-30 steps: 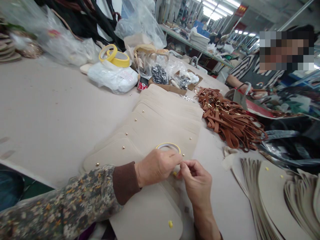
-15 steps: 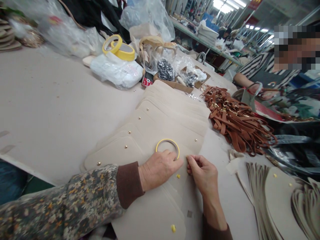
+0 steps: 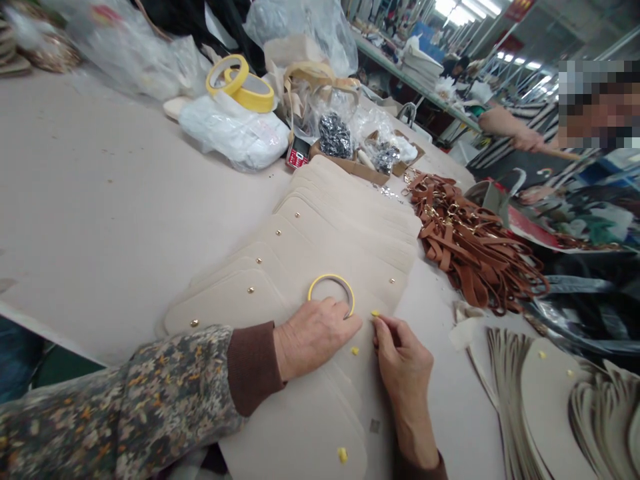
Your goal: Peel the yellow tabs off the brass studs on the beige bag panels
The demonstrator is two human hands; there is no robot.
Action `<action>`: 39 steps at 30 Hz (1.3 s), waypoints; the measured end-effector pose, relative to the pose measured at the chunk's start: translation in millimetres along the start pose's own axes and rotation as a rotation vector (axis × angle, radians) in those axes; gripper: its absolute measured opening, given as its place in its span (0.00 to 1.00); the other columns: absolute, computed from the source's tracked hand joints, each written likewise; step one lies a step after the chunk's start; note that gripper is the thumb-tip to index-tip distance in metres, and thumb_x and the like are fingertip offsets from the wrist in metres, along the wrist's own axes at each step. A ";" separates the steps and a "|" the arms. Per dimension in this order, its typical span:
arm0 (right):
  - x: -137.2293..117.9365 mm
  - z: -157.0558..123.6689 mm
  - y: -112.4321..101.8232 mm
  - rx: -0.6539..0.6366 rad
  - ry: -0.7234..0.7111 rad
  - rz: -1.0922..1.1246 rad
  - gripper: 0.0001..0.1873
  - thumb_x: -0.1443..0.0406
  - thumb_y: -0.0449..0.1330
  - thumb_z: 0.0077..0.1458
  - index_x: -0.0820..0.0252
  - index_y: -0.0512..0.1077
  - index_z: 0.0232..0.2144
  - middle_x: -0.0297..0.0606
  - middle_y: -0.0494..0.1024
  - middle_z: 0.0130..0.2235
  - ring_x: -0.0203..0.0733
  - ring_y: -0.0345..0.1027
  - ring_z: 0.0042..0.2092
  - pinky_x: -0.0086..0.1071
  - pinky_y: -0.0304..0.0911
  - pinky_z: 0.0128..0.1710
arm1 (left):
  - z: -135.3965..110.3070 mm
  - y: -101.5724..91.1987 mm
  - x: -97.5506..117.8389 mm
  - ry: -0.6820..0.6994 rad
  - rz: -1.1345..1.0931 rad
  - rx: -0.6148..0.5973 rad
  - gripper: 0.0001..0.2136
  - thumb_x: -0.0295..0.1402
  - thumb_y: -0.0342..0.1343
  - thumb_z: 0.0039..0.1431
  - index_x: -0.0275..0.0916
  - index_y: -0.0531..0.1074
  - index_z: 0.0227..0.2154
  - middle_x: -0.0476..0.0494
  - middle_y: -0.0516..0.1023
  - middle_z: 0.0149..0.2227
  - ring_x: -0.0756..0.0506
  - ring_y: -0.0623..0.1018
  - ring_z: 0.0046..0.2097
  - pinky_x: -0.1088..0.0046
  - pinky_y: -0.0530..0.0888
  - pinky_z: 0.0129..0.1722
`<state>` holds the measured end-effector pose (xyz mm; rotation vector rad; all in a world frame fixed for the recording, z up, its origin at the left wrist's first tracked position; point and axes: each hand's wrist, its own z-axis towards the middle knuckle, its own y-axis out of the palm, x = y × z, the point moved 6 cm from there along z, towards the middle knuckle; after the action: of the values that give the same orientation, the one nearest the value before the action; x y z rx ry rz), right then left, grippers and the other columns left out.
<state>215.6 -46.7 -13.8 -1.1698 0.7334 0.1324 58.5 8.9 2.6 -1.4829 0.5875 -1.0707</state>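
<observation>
My left hand [image 3: 317, 338] is closed around the near side of a thin roll of yellow tape [image 3: 331, 277]. It rests on a fanned stack of beige panels [image 3: 345, 250], several with small metal studs along their edges. My right hand [image 3: 406, 363] has thumb and forefinger pinched at a small piece of yellow tape [image 3: 375, 313], just right of the left fingertips by the panels' edge. Another yellow tape bit [image 3: 355, 351] sits on a panel between the hands. One more tape bit [image 3: 342, 455] is stuck on the nearest panel.
Brown straps with metal clasps [image 3: 473, 247] lie in a heap to the right. Beige pieces [image 3: 547, 407] stand fanned at the lower right. Wider yellow tape rolls [image 3: 255, 93] rest on a white plastic bundle [image 3: 235, 133]. A co-worker's arm [image 3: 510, 127] is across the table.
The yellow tape piece now shows at my right fingertips, where the fingers hid it before. My hands are nearly where they were. The co-worker's arm has risen, with a stick-like tool.
</observation>
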 end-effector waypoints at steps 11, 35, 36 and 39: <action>-25.8 18.8 10.5 -0.175 -0.115 -0.160 0.13 0.60 0.53 0.57 0.58 0.76 0.29 0.36 0.79 0.27 0.38 0.70 0.28 0.29 0.60 0.31 | 1.1 -5.6 0.5 0.048 -0.007 0.044 0.06 0.22 0.45 0.63 0.37 0.64 0.36 0.45 0.71 0.33 0.44 0.72 0.34 0.69 0.71 0.29; -66.1 -20.3 -16.2 0.025 -0.539 0.045 0.08 0.71 0.54 0.57 0.57 0.73 0.34 0.35 0.79 0.31 0.35 0.72 0.30 0.28 0.67 0.33 | -4.7 -19.2 3.2 0.169 -0.285 0.289 0.09 0.30 0.43 0.69 0.34 0.61 0.48 0.45 0.77 0.34 0.48 0.79 0.35 0.75 0.73 0.31; -66.1 -21.5 -16.4 0.058 -0.550 0.017 0.08 0.71 0.54 0.57 0.57 0.73 0.34 0.35 0.78 0.29 0.34 0.72 0.29 0.27 0.66 0.32 | -4.4 -19.3 3.2 0.173 -0.285 0.283 0.07 0.30 0.43 0.69 0.35 0.62 0.45 0.46 0.76 0.33 0.48 0.78 0.34 0.75 0.72 0.30; -66.1 -25.2 -16.9 0.129 -0.544 -0.032 0.07 0.70 0.55 0.55 0.57 0.73 0.32 0.34 0.78 0.27 0.33 0.71 0.26 0.26 0.66 0.29 | -2.7 -17.7 1.2 0.160 -0.270 0.272 0.06 0.29 0.42 0.68 0.37 0.63 0.37 0.49 0.73 0.29 0.49 0.76 0.31 0.76 0.69 0.28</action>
<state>161.3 -57.7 33.5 -0.9597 0.2381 0.3554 53.0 10.4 19.7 -1.2669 0.3395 -1.4295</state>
